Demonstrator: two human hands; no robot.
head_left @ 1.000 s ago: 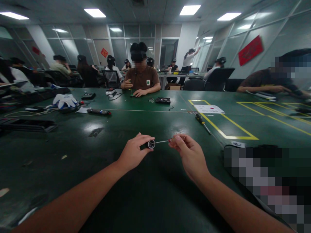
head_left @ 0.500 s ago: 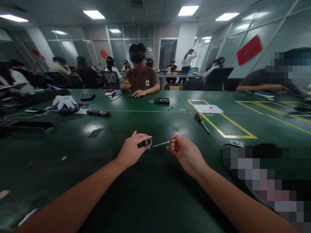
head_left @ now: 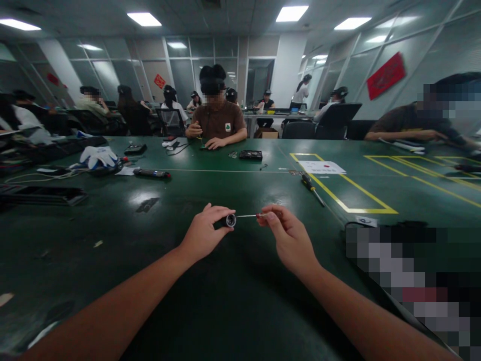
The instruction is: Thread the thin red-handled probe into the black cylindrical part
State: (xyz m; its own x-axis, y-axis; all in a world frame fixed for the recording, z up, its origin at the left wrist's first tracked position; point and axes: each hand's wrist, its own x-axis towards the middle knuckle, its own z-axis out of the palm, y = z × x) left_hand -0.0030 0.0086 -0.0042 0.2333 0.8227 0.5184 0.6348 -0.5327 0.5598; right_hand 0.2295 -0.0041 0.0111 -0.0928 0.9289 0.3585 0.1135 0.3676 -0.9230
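Between thumb and fingers, my left hand (head_left: 203,228) grips a small black cylinder (head_left: 230,220) whose open, silver-rimmed end faces me and to the right. It looks like a flashlight part, though most of it is hidden by the fingers. My right hand (head_left: 289,230) pinches a thin screwdriver (head_left: 248,216) by its small red handle. The shaft points left, nearly level, and its tip is at the rim of the cylinder; whether it touches is too small to tell. Both hands are above the green table (head_left: 225,311).
A black-and-yellow screwdriver (head_left: 312,189) lies ahead to the right, near a white sheet (head_left: 322,167) and yellow tape. White gloves (head_left: 98,157), a dark pen-like tool (head_left: 152,174) and cables lie at left. A co-worker (head_left: 217,118) sits opposite; a dark, blurred-out object is at right.
My right hand has turned, its thumb now toward me. The screwdriver has swung from slanting to nearly level, and its tip has risen to the cylinder's rim. My left hand has hardly moved.
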